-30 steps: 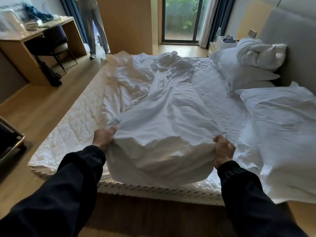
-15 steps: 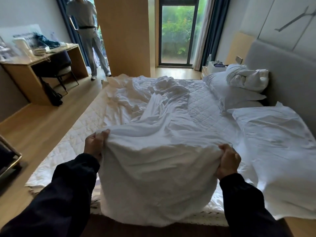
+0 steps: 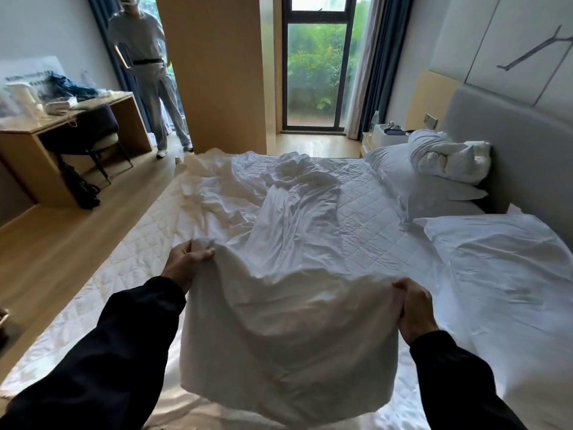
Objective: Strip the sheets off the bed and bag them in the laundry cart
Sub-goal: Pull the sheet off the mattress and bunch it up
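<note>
Gripping, left hand (image 3: 186, 265): I see its fingers curled over a bunched top corner of the white sheet (image 3: 288, 321), with the thumb pinching the cloth from the near side. A dark sleeve runs to the wrist.
Right hand (image 3: 414, 311): clenched round the sheet's other top corner, held lower than the left.
Sheet: lifted between the two hands. Its near part hangs as a broad panel over the bed's near edge, and the rest trails away from me in crumpled folds across the middle of the bed (image 3: 366, 212).
Bed: the quilted mattress pad shows on both sides of the sheet.
Pillows: one large flat pillow (image 3: 502, 259) lies just right of the right hand. Further back, a twisted white bundle (image 3: 449, 161) sits on stacked pillows (image 3: 434, 193) against the grey headboard (image 3: 527, 144).
Surface (image 3: 99, 102): wooden, far left, cluttered, with a chair (image 3: 99, 125) tucked under it.
Person (image 3: 145, 57): stands beyond the surface, beside a dark curtain.
</note>
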